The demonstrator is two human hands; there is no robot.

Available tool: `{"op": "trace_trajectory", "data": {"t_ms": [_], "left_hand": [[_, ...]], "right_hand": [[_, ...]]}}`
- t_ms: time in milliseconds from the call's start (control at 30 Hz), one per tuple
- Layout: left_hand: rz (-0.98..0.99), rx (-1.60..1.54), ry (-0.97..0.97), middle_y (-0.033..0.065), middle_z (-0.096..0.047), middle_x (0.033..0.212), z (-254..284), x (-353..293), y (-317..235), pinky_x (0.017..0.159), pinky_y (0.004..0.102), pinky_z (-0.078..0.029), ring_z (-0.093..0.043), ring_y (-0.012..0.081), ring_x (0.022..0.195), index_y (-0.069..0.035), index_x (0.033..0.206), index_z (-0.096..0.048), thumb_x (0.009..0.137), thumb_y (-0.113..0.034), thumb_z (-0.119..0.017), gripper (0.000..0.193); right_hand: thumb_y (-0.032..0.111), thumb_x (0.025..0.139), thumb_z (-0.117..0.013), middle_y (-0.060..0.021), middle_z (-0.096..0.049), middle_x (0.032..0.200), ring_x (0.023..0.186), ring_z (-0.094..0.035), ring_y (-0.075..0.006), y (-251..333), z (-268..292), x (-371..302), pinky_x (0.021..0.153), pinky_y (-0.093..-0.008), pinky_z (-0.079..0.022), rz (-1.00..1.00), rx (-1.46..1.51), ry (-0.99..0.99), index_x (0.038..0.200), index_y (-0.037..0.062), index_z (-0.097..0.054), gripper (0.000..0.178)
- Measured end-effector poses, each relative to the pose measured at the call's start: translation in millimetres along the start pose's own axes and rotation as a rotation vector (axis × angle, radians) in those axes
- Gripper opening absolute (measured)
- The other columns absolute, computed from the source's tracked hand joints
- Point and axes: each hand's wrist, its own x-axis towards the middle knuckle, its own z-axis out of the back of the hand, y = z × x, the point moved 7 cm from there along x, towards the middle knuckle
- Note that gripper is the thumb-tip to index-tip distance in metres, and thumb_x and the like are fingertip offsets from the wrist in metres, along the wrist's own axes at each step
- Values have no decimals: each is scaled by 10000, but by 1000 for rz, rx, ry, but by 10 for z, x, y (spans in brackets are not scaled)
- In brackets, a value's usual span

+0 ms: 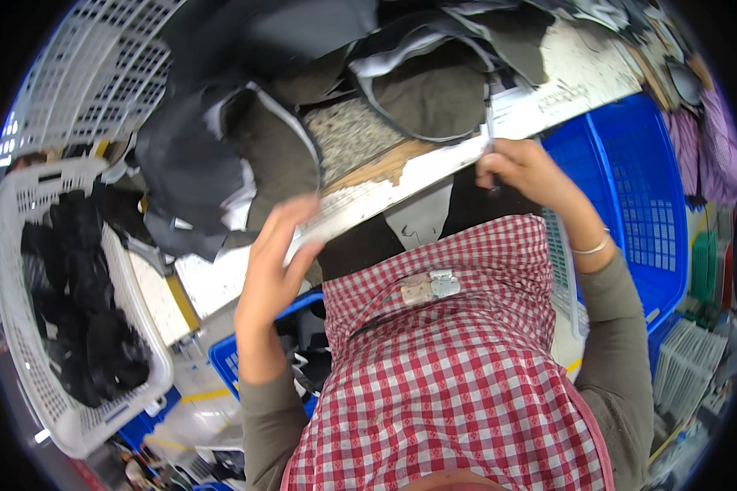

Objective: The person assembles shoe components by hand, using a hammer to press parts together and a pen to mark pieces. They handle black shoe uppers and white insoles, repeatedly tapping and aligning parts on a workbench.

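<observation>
My right hand (pixel 526 170) is closed at the table's front edge around a thin, pen-like tool (pixel 489 110) that points away from me. What kind of tool it is, I cannot make out. Just over the edge to the left hovers my left hand (pixel 277 258), slightly blurred, thumb and fingers apart and nothing in it. Beyond it lies a dark grey-brown curved fabric piece (pixel 270 151) with a pale edge. A similar rounded piece (pixel 434 90) lies ahead of my right hand, near the tool's tip.
A worn white tabletop (pixel 581 69) carries black sheet pieces (pixel 262 33) at the back. At the left stands a white basket (pixel 160 385) of black pieces. Blue crates (pixel 667 188) are on the right, and another blue crate (pixel 223 360) is under the table. A person in a purple sleeve (pixel 719 143) is far right.
</observation>
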Motion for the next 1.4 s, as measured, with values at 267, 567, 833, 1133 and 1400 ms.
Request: {"op": "trace_trajectory", "data": {"t_ms": [267,567,833,1133,1400], "left_hand": [[-232,376,-564,158,-651,1262,948,343,-556,989,364,-514,-634,288,1127,22,1174,-676,886,50,-698,290],[-283,671,-34,182,-533,1386,-1527,1707,-444,1035,522,-455,-516,394,1286,-36,1333,-565,789,-16,-675,556],[-52,273,-247,190,-724,1001,-731,2400,-242,825,400,-538,-704,370,927,-19,1055,-721,940,-247,-738,256],[-52,366,-163,144,-712,1221,-483,1670,-645,995,377,-510,-692,316,1114,-37,1276,-677,983,-155,-667,316],[536,457,-672,141,-729,1179,1798,706,709,957,368,-517,-676,232,1064,64,1273,-659,901,-369,-804,589]], "right_hand": [[352,1052,-539,-63,-563,528,545,-628,-225,-476,621,63,656,-386,-522,-259,-516,-71,1405,138,-616,420],[230,1083,-490,-44,-581,728,688,-563,-131,-757,480,406,714,-291,-490,78,194,-204,1448,33,-574,423],[272,971,-585,-138,-755,910,889,-729,-313,-653,452,612,809,-419,-567,124,-318,-268,1353,132,-665,414],[273,977,-641,-245,-734,985,913,-713,-404,-692,470,1362,835,-438,-560,99,-177,-133,1081,10,-744,300],[139,1041,-602,-60,-717,977,822,-621,-104,-1163,892,-159,774,-249,-515,125,350,-384,1179,-44,-723,259]]}}
